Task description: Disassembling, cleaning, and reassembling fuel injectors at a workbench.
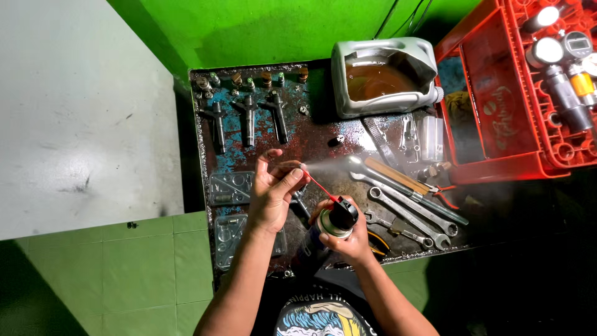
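spray can (324, 229) gripped in right hand (348, 239), straw at small part (288, 167) pinched by left hand (272, 193).

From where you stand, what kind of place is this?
Probably a small mechanic's workshop. An oily metal workbench carries several wrenches and three dark injector-like parts. The right hand holds a spray can, spraying a small part in the left hand.

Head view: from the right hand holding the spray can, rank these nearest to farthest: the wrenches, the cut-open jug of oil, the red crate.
From the right hand on the spray can:
1. Wrenches, just to its right on the bench.
2. Cut-open jug of oil, at the bench's far edge.
3. Red crate, far right corner.
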